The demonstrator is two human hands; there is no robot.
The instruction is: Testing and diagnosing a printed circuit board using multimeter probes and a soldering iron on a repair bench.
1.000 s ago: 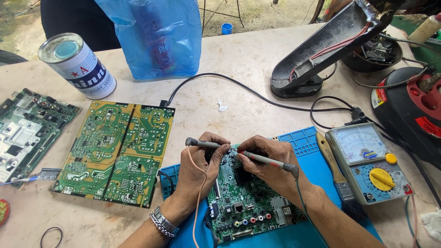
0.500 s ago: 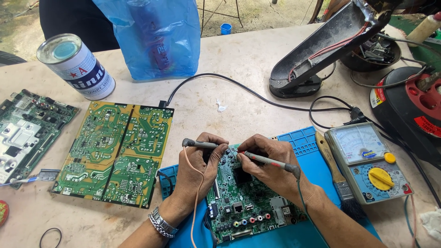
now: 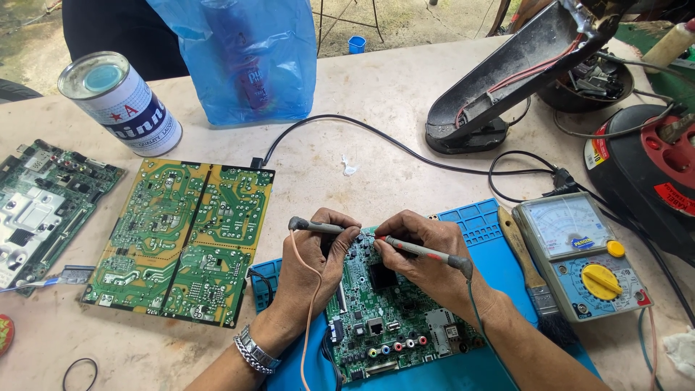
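Little change since the earlier frames: both hands stay on the same board, left probe handle has dipped slightly, right probe tip sits at about the same spot. Left hand (image 3: 313, 264) grip is clamped on a grey probe (image 3: 313, 226), handle pointing left, thin pinkish lead (image 3: 310, 318) dropping down past the wrist with the metal bracelet (image 3: 255, 352). Right hand (image 3: 427, 257) grip is clamped on a second probe (image 3: 423, 251), pen-style, handle running right and near, dark lead (image 3: 479, 318) trailing along the forearm. Green circuit board (image 3: 387, 322) lies directly under and between both grips, near centre, on the blue work mat (image 3: 478, 221); both tips meet the board at its far edge, between the two hands, exact contact points hidden by fingers. Right of the mat: analogue multimeter (image 3: 575, 253) with yellow dial, flat on the surface (image 3: 376, 87), brush (image 3: 528, 271) between it and the mat. Left of the mat: large green-yellow board (image 3: 184, 239), solder side up, well apart from the grips; another green board (image 3: 43, 203) at the far left edge. Far left: tin can (image 3: 119, 101). Far centre: blue plastic bag (image 3: 242, 58). Far right: opened black housing (image 3: 507, 80) with wires showing, black cable running from there across the surface.
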